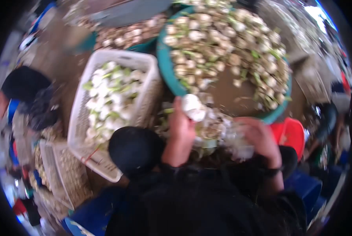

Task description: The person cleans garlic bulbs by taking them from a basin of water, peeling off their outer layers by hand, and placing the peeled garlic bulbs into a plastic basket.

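My left hand (pixel 180 137) is closed around a white garlic bulb (pixel 192 106), held up near the front rim of a round green tub (pixel 166 70). To the right, my right hand (pixel 259 137) is smeared by motion, so its fingers cannot be made out. It is close to a heap of papery garlic skins (pixel 217 131) between my knees. Unpeeled garlic bulbs (pixel 199 35) with bits of green stem fill much of the tub, leaving part of its brown bottom showing. Cleaned white garlic bulbs (pixel 113 98) lie in a white plastic crate (pixel 75 114) on my left.
A red plastic object (pixel 294 135) stands beside my right knee. More garlic (pixel 125 35) lies behind the crate. At the lower left is another crate (pixel 67 169), and a person with a dark cap (pixel 26 82) is at the far left. Sacks (pixel 312 78) lie at the right.
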Available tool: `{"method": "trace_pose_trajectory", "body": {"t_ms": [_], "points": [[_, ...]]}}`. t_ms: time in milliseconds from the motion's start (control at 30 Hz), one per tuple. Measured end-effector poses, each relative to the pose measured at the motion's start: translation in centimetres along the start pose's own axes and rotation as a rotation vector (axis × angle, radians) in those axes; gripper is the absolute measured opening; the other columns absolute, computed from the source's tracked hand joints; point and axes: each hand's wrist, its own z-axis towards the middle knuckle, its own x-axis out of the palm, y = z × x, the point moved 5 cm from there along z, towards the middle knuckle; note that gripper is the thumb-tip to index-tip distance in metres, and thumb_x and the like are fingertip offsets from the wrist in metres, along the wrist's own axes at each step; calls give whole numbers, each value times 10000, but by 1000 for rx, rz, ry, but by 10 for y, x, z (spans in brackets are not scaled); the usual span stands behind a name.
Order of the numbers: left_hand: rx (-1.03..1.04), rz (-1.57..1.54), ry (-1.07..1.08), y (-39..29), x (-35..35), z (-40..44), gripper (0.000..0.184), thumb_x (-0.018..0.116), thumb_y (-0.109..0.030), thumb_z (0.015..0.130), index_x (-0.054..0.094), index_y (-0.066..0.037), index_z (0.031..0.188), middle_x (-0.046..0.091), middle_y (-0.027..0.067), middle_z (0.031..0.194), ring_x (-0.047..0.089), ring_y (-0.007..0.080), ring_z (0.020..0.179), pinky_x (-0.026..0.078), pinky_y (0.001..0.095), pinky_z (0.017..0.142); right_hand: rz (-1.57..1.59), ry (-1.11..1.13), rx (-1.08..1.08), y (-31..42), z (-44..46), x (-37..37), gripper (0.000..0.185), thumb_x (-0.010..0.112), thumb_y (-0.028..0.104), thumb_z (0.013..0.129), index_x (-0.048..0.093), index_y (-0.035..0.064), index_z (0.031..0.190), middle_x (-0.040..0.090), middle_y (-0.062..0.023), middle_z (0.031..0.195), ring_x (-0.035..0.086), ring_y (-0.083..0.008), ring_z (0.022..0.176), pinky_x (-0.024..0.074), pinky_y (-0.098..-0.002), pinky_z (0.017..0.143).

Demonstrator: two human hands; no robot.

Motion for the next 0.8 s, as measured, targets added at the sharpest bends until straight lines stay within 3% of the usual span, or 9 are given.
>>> {"method": "trace_pose_trajectory", "body": {"t_ms": [67, 133, 167, 200, 267, 367, 467, 567, 800], "points": [[182, 274, -57, -3, -5, -1, 261, 504, -334, 881, 510, -103, 760, 530, 6, 571, 439, 62, 395, 284, 209, 324, -359, -107, -279, -6, 22, 33, 304, 599, 257, 822, 599, 2, 987, 620, -158, 830, 610, -208, 733, 478, -327, 657], [338, 470, -28, -12, 7, -17, 283, 532, -317, 874, 449, -98, 716, 496, 9, 557, 425, 63, 402, 289, 209, 337, 189, -120, -155, -8, 46, 53, 334, 589, 294, 824, 591, -31, 902, 610, -171, 775, 597, -221, 704, 469, -333, 656], [417, 517, -25, -10, 2, -16, 293, 541, -320, 869, 445, -97, 706, 492, 5, 559, 424, 62, 407, 287, 211, 336, 150, -127, -173, -9, 53, 61, 310, 583, 279, 830, 596, -30, 852, 603, -133, 698, 584, -186, 617, 461, -305, 584], [508, 562, -19, -14, 7, -17, 303, 550, -323, 865, 441, -97, 697, 487, 2, 561, 423, 60, 411, 284, 214, 336, 258, 8, 53, 4, 55, 68, 283, 581, 254, 832, 581, -23, 774, 563, -69, 605, 535, -129, 507, 427, -277, 483], [356, 496, -83, -14, 5, -19, 314, 544, -350, 863, 458, -99, 697, 488, -2, 566, 422, 60, 413, 276, 213, 336, 452, 233, 92, -2, 58, 80, 280, 586, 231, 823, 552, -10, 685, 508, -18, 549, 485, -85, 451, 383, -259, 422], [88, 313, -139, -18, -13, -9, 335, 508, -420, 864, 517, -107, 746, 511, -12, 591, 393, 57, 400, 254, 205, 332, 263, 198, 21, -20, 51, 61, 293, 581, 198, 820, 509, -6, 621, 483, -27, 529, 460, -77, 440, 381, -265, 412], [0, 243, -158, -20, -13, -7, 368, 481, -472, 861, 581, -119, 838, 541, -17, 623, 379, 54, 404, 241, 196, 336, -617, 66, -193, -39, 47, 51, 377, 605, 379, 785, 573, 25, 659, 554, -132, 570, 578, -261, 524, 452, -362, 495], [-27, 285, -144, -9, -13, -6, 365, 478, -462, 865, 578, -112, 836, 547, -15, 626, 389, 54, 417, 275, 202, 347, -509, -170, -298, 10, 45, 59, 408, 599, 431, 772, 587, 25, 812, 605, -144, 737, 587, -325, 671, 458, -397, 588], [186, 444, -267, -21, -12, -6, 267, 493, -382, 872, 496, -114, 870, 513, -6, 659, 493, 96, 486, 301, 213, 369, -441, -84, -403, 24, 65, 84, 177, 541, 202, 795, 564, 28, 769, 594, -148, 713, 582, -338, 657, 466, -425, 596]]}}
